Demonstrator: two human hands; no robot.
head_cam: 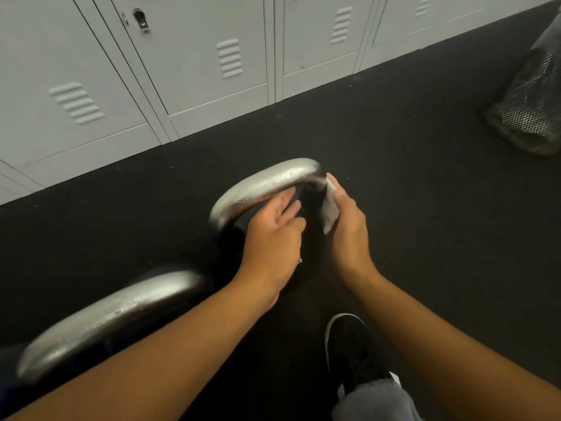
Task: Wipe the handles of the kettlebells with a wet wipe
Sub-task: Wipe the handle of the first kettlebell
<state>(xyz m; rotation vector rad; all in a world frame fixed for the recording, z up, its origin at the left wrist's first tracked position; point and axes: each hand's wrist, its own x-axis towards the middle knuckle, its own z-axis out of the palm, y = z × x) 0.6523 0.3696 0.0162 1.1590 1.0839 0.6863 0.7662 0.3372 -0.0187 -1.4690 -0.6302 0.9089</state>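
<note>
Your right hand (346,226) holds a white wet wipe (330,208). Your fingers and thumb curl round it and press it on the right end of the far kettlebell's handle (267,185), where the bar bends down. Your left hand (273,235) is loose and open, and it holds nothing. Its fingers (287,197) reach up just under the same bar, and I cannot tell if they touch it.

That kettlebell sits on the dark floor (425,177) in front of you, near the grey lockers (182,65). Its dark body is mostly hidden behind your hands. A second kettlebell handle (106,317) is closer, down at your left, partly under your left arm.

The handles are thick, hard metal and look shiny and a bit bumpy. I think the kettlebells are very heavy, so leave them on the floor and just rub. The bar could be slippery where it is wet. The wipe is soft, thin and floppy, so wrap it round the bar and squeeze as you slide it. Hold the bar with your other hand if it wobbles.

Your shoe (352,347) is near, so keep your toes back.
</note>
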